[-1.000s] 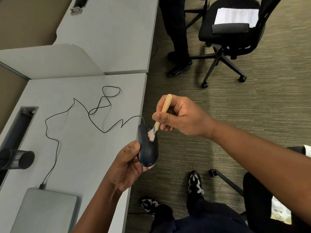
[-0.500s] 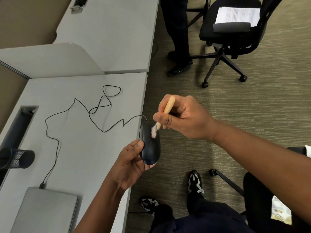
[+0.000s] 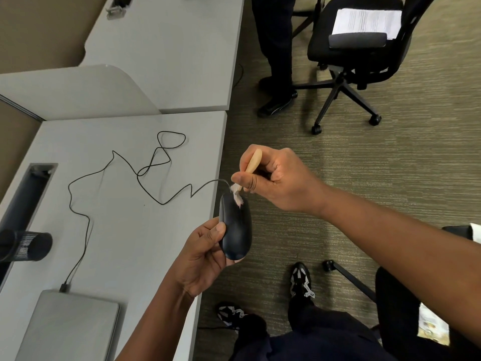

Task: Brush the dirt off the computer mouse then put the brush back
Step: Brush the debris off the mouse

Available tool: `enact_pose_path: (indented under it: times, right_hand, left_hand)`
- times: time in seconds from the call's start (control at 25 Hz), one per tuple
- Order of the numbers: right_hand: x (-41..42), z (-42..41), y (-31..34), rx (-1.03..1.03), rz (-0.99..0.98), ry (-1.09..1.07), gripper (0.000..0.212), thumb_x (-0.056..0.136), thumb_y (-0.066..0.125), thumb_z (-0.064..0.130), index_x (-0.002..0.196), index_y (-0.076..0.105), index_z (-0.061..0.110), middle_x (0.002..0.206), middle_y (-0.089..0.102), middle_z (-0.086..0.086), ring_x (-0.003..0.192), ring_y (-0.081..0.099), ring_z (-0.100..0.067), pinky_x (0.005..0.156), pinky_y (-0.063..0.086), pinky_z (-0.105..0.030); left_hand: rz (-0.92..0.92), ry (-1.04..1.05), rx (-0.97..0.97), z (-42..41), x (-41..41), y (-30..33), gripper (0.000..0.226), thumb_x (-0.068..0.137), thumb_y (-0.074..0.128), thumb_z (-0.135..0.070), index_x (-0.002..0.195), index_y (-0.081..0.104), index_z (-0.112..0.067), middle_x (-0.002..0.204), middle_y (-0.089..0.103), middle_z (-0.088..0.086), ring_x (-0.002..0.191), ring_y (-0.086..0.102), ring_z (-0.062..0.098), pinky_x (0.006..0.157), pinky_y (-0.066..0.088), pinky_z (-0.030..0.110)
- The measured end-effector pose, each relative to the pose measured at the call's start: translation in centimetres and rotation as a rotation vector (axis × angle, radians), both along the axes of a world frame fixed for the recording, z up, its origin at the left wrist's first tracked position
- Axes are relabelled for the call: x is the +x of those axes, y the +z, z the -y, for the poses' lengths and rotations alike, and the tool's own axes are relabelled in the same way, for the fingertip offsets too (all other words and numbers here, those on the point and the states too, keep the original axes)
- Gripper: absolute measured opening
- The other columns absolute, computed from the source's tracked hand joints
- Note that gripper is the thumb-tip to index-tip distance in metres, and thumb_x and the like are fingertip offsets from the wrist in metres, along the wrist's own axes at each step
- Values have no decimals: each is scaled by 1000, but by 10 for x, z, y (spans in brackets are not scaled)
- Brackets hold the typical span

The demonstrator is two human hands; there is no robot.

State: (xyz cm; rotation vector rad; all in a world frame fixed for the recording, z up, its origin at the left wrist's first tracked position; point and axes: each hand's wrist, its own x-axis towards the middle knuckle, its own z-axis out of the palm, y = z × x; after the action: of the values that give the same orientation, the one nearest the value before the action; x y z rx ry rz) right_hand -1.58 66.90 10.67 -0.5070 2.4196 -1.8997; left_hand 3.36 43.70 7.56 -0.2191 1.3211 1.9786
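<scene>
Nearby, a closed laptop and a black mesh cup sit on the grey desk, an office chair stands on the carpet, and nothing blocks the hands. Left hand grips the black mouse past the desk edge, long axis pointing away, its cable trailing back across the desk. Right hand pinches the wooden brush, bristles down on the mouse's far end.
</scene>
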Motion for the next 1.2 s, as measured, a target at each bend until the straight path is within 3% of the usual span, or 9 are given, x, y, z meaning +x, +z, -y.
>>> enact_pose_path:
  times: [0.12, 0.2, 0.28, 0.44, 0.68, 0.88, 1.04, 1.12, 1.2]
  right_hand:
    - [-1, -2, -5, 95, -103, -114, 21, 100, 68, 29, 95, 63, 10, 67, 63, 4, 54, 57, -15, 52, 46, -25]
    - [-1, -5, -11, 38, -85, -197, 21, 100, 68, 30, 98, 63, 10, 71, 65, -9, 59, 61, -28, 53, 51, -40]
    - [3, -6, -12, -181, 24, -196, 19, 98, 70, 29, 98, 64, 11, 79, 68, -20, 68, 65, -42, 58, 57, -48]
    - [13, -4, -9, -378, 221, -80, 18, 93, 69, 25, 94, 62, 8, 76, 72, -16, 65, 69, -24, 57, 56, -26]
    - [10, -13, -4, -502, 424, 25, 17, 94, 64, 25, 92, 60, 9, 72, 72, -12, 61, 67, -21, 53, 53, -26]
    - [5, -10, -18, -359, 264, -200, 8, 101, 63, 18, 103, 66, 11, 89, 74, -17, 78, 71, -21, 69, 59, -31]
    - [7, -14, -12, -460, 451, -60, 12, 98, 63, 20, 98, 66, 8, 80, 73, -14, 69, 69, -22, 61, 56, -29]
    - [6, -16, -13, -320, 377, -133, 9, 102, 61, 16, 98, 67, 9, 81, 73, -14, 69, 68, -20, 61, 56, -27]
    - [5, -19, -14, -343, 356, -167, 11, 103, 60, 15, 99, 66, 7, 82, 72, -15, 70, 68, -20, 61, 55, -27]
  left_hand:
    - [12, 40, 35, 0, 0, -2, 46, 61, 98, -38, 95, 82, -11, 92, 77, 11, 82, 77, 24, 69, 64, 37]
    - [47, 99, 55, 3, -1, -5, 49, 58, 101, -34, 95, 81, -9, 94, 76, 14, 83, 76, 28, 69, 64, 41]
    - [79, 139, 77, 6, -4, -8, 54, 57, 102, -31, 100, 79, -6, 103, 74, 18, 89, 76, 31, 72, 64, 44]
    - [110, 150, 112, 6, -4, -11, 53, 59, 101, -28, 101, 78, -4, 105, 73, 17, 91, 75, 31, 73, 65, 45]
    - [146, 160, 83, 6, -5, -8, 72, 56, 102, -30, 117, 73, -4, 122, 69, 22, 100, 74, 34, 74, 64, 47]
    - [184, 172, 109, 7, -4, -12, 89, 66, 97, -27, 138, 54, 2, 155, 38, 34, 122, 59, 42, 81, 61, 49]
    - [179, 179, 138, 5, -4, -11, 70, 60, 101, -25, 120, 71, -4, 135, 60, 26, 110, 69, 38, 76, 63, 48]
    - [182, 190, 148, 3, -3, -9, 63, 55, 103, -24, 109, 77, -6, 117, 72, 20, 99, 75, 34, 72, 63, 46]
    - [178, 191, 144, 2, -3, -8, 61, 54, 103, -24, 106, 78, -6, 112, 74, 18, 96, 76, 32, 72, 63, 46]
